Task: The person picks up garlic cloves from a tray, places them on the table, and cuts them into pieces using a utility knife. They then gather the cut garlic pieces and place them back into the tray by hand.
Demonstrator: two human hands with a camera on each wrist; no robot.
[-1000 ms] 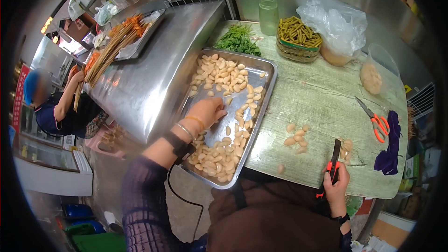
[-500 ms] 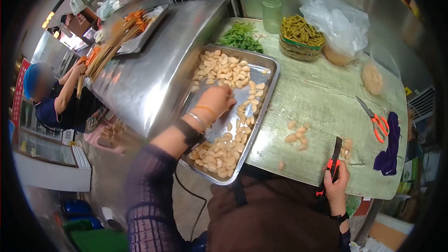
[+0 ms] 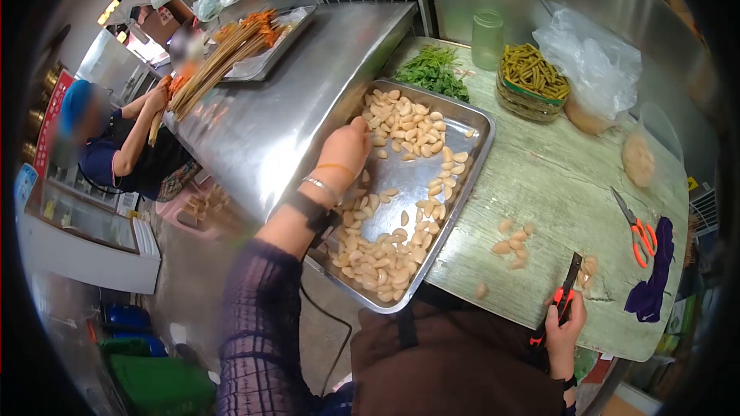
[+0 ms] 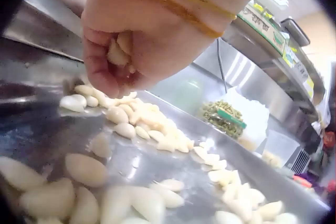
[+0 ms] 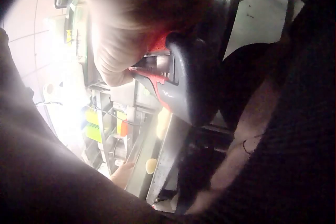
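My left hand is over the left side of a metal tray of peeled garlic cloves. In the left wrist view its curled fingers hold a few garlic cloves against the palm, with more cloves lying just below the fingertips. My right hand grips a red and black utility knife, its dark blade pointing away from me above the table. In the right wrist view the knife's handle shows under the fingers. Beside the blade lie several cloves.
On the green table are loose cloves, orange-handled scissors, a purple cloth, green herbs, a jar and a container of cut green pods. To the left, another person handles skewers.
My left hand has moved from the tray's middle toward its far left side. The right hand still holds the knife in much the same place. The head view has shifted a little.
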